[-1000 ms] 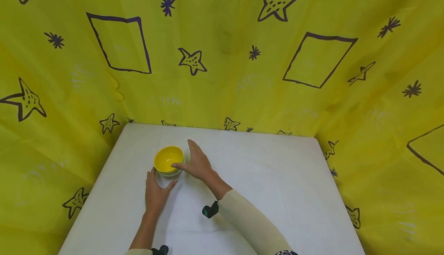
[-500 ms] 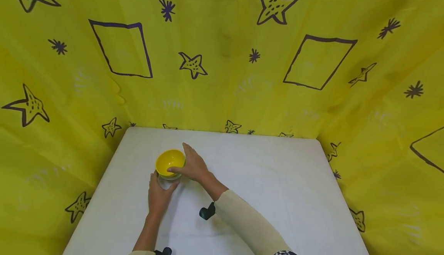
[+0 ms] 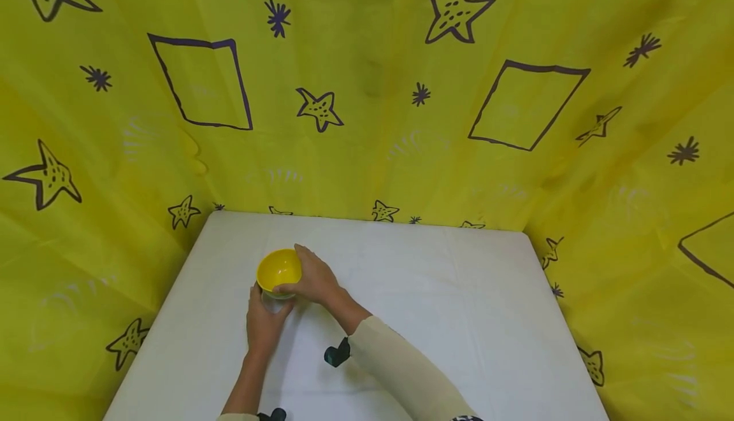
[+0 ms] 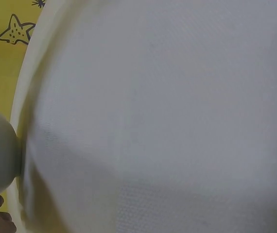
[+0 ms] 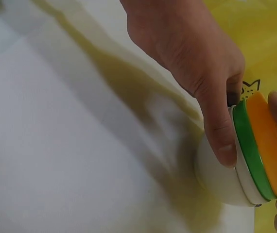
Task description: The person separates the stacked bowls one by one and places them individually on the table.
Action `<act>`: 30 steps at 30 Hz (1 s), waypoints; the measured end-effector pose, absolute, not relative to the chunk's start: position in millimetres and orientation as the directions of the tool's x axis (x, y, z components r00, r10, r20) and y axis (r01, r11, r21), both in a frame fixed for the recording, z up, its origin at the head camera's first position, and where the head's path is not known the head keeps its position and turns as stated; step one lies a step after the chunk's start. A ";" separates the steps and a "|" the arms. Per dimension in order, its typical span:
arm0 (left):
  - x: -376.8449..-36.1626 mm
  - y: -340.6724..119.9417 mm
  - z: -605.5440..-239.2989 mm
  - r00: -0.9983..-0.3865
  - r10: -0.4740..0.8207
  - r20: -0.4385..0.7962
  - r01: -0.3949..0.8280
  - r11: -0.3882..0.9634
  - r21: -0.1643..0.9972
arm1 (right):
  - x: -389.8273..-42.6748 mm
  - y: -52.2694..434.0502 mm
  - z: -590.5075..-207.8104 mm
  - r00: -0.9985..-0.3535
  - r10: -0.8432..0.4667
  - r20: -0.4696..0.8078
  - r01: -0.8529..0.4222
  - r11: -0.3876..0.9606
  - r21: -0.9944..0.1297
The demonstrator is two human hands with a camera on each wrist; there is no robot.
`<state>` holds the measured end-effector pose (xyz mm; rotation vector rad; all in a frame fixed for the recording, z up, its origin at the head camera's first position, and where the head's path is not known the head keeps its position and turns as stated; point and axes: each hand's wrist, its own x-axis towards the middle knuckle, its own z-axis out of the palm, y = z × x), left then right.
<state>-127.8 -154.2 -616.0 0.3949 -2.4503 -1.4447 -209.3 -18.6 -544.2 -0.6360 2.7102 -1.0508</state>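
We have a nested stack of round bowls (image 3: 278, 272), yellow innermost, then green, then white outside, standing on the white cloth-covered table (image 3: 459, 319) near its far left part. Our right hand (image 3: 312, 279) curls round the stack's right side, thumb on the near rim. Our left hand (image 3: 265, 319) cups the white outer bowl (image 5: 221, 177) low down, fingers wrapped against it. The risk, as we judge it: pulling the yellow bowl (image 5: 269, 143) could drag the green bowl (image 5: 249, 150) up with it, or tip the stack on the slack cloth.
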 end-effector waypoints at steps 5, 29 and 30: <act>-130.6 -152.2 -612.5 -0.920 -0.379 0.102 -0.094 0.465 0.880 | -212.5 -16.8 -544.9 -0.890 -0.455 0.007 -0.335 0.644 -0.688; -130.0 -148.6 -614.8 -0.913 -0.397 0.090 -0.124 0.481 0.868 | -213.7 -13.3 -555.1 -0.888 -0.451 0.085 -0.368 0.590 -0.719; -130.4 -148.7 -614.0 -0.914 -0.396 0.089 -0.125 0.483 0.867 | -213.7 -13.2 -554.6 -0.890 -0.448 0.088 -0.366 0.585 -0.724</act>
